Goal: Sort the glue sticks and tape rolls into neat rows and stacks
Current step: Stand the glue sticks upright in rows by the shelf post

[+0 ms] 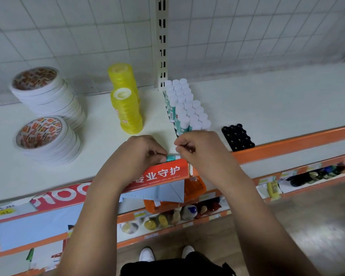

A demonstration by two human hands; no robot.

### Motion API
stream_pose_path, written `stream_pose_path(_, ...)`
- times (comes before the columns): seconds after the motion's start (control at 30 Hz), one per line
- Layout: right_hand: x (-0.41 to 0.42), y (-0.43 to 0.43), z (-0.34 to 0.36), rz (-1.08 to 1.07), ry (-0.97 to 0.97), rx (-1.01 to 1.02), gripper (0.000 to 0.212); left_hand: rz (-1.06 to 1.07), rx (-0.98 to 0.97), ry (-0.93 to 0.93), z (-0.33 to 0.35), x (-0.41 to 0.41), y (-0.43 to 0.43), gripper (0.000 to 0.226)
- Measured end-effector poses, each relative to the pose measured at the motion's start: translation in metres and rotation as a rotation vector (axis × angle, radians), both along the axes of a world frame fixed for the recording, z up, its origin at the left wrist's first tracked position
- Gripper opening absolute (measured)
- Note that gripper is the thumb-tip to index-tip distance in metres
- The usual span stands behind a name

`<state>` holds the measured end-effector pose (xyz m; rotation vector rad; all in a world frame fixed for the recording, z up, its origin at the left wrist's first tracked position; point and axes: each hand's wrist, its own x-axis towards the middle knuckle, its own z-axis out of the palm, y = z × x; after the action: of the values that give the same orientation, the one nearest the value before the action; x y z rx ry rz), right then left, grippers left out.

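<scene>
Fingers of my left hand [145, 151] pinch a glue stick [172, 157] at the box [163, 173] top; right hand [199, 150] curled, grip unclear. Unloading step; next, stand it upright beside the row [187, 110].

At left the white tape rolls [48, 100] carry red-orange printed centres, the centre tape stacks [127, 110] are yellow, the glue sticks [187, 108] white-capped with teal labels, beside a cluster of black caps [237, 139] on the white, orange-edged shelf [287, 100].
</scene>
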<state>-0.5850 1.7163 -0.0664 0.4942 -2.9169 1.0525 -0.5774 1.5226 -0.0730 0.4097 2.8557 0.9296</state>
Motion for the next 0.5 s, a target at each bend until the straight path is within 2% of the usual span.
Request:
stream_pose_path(0.13,0.003,0.0,0.003,0.029,-0.057,0.004,0.024,0.022,0.039,0.084,0.004,-0.004,0.004,0.013)
stream_pose_path(0.3,0.004,0.0,0.002,0.004,-0.051,0.018,0.019,0.009,0.09,0.12,0.006,-0.005,0.004,0.011)
stream_pose_path(0.5,0.005,0.018,-0.004,-0.098,-0.069,-0.066,0.025,0.139,0.128,0.208,0.0,-0.008,0.002,0.019)
